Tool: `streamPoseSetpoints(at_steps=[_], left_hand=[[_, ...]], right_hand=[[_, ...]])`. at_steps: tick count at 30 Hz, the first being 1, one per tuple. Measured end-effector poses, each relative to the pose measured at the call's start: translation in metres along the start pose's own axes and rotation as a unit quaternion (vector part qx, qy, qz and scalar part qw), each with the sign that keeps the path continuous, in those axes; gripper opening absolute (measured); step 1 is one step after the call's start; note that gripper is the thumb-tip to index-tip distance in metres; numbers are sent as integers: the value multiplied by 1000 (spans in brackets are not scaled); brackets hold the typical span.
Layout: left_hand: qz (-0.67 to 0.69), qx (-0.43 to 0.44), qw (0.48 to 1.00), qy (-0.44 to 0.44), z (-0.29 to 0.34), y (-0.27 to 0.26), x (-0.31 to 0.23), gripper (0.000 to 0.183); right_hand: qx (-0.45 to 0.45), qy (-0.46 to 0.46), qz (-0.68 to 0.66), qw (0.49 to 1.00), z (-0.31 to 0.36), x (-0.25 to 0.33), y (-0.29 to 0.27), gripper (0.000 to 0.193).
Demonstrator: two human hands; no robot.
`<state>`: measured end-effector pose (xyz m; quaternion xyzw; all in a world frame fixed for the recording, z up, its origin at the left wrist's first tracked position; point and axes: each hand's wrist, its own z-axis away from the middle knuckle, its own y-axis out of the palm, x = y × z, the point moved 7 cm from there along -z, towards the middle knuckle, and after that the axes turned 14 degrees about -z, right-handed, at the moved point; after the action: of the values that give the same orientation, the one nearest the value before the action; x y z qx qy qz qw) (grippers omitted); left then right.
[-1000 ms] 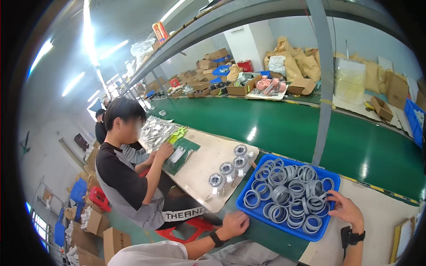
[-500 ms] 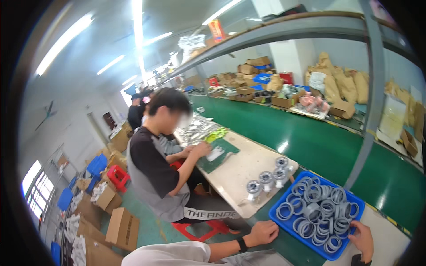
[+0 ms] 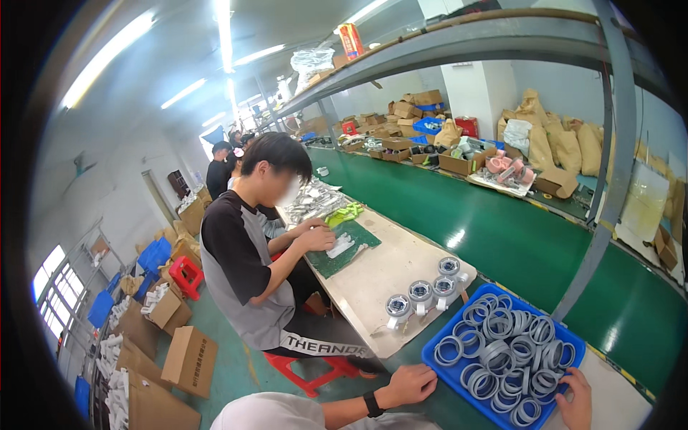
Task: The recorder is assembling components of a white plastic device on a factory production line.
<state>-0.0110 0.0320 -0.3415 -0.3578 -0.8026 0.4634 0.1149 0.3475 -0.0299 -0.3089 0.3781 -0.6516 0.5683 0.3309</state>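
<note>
Hidden or cut off: lower corner of the blue tray (image 3: pixel 438 342) lost past the bottom edge at about 5 o'clock; both forearms cropped at the bottom rim; face of the seated co-worker (image 3: pixel 247 265) blurred; ring details in the tray too small to make out beyond grey hoops.
Hard to tell: whether the fingertips of the right hand (image 3: pixel 575 400) pinch a ring or only lie on the pile; small white parts on the green mat (image 3: pixel 358 240) not identifiable.
Left hand: left hand (image 3: pixel 408 384) at 6 o'clock, black wristband on the wrist, fingers loosely curled, knuckles touching the tray's near-left edge; nothing seen held in it.
Right hand: at 5 o'clock, fingers bent and lying on the grey rings (image 3: pixel 502 351) at the tray's lower right rim; how far open cannot be told.
Tray: blue, rectangular, on the desk (image 3: pixel 373 279) at lower right of centre, heaped with grey rings overlapping one another.
Just beside the tray: four silvery tape rolls (image 3: pixel 421 294) standing in a curved row on the pale desk top, toward 10 o'clock from the tray.
Co-worker: seated on a red stool (image 3: pixel 308 371) at 9 o'clock of the desk, black and grey shirt, both hands together over the green mat.
Farther off: cardboard boxes (image 3: pixel 190 358) on the green floor at 8 o'clock; brown sacks (image 3: pixel 566 147) against the wall at 2 o'clock; a metal post (image 3: pixel 609 172) rising at the right.
</note>
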Motion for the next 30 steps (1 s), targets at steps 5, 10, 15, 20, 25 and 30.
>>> streamPoseSetpoints(at_steps=[5, 10, 15, 20, 25, 30], left_hand=[[1, 1, 1000, 5, -3, 0, 1, 11], [1, -21, 1000, -6, 2, -3, -1, 11], [12, -13, 1000, -4, -2, -4, -3, 10], [-6, -4, 1000, -7, -1, -2, -2, 13], [0, -7, 1000, -2, -2, -2, -2, 13], [-6, 0, 1000, 1, -2, -1, -3, 13]], right_hand=[[-30, 12, 36, 999, 1, 0, -7, 31], [-74, -22, 57, 995, 5, 2, -2, 30], [-105, -51, 112, 987, 10, 2, -3, 54], [-36, -58, 94, 993, 8, 5, 2, 62], [38, -58, 102, 992, 6, 3, 12, 58], [-14, -66, 119, 991, 8, 5, 5, 38]])
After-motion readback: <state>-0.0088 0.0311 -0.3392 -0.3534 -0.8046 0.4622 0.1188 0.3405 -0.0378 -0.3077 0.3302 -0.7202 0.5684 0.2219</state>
